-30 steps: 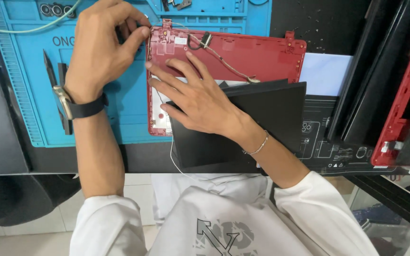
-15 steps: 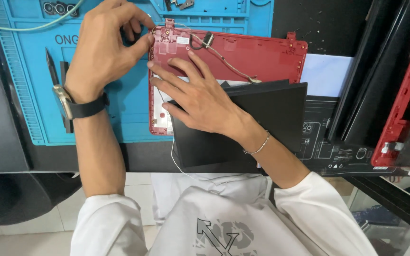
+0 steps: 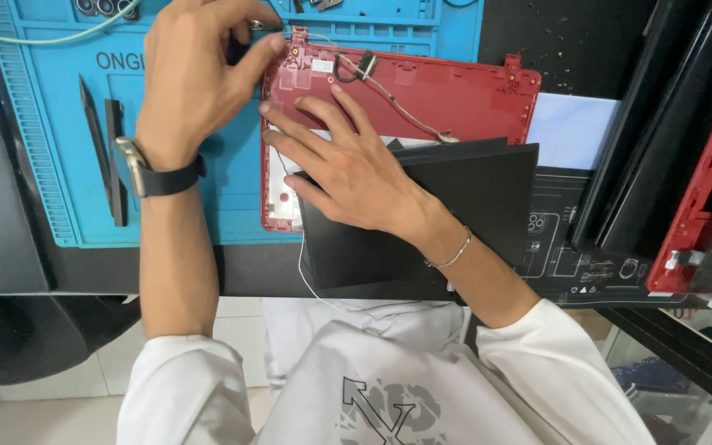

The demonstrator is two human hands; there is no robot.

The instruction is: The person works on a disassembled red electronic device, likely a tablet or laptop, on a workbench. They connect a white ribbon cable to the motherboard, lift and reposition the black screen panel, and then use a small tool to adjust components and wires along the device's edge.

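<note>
We judge the job mid-way: the red laptop lid shell [image 3: 422,91] lies open-side up at twelve o'clock on the blue mat [image 3: 59,165], its cable [image 3: 389,91] not yet freed, the black panel [image 3: 447,214] half lifted off at four o'clock. Our left hand [image 3: 191,78] pinches something small at the shell's ten o'clock corner; our right hand [image 3: 348,165] presses flat, fingers spread, gripping nothing.

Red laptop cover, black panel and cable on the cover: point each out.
red laptop cover [image 3: 463,95], head view, bare inner face near its right end
black panel [image 3: 488,194], head view, upper right area
cable [image 3: 397,103], head view, mid-run across the cover
</note>
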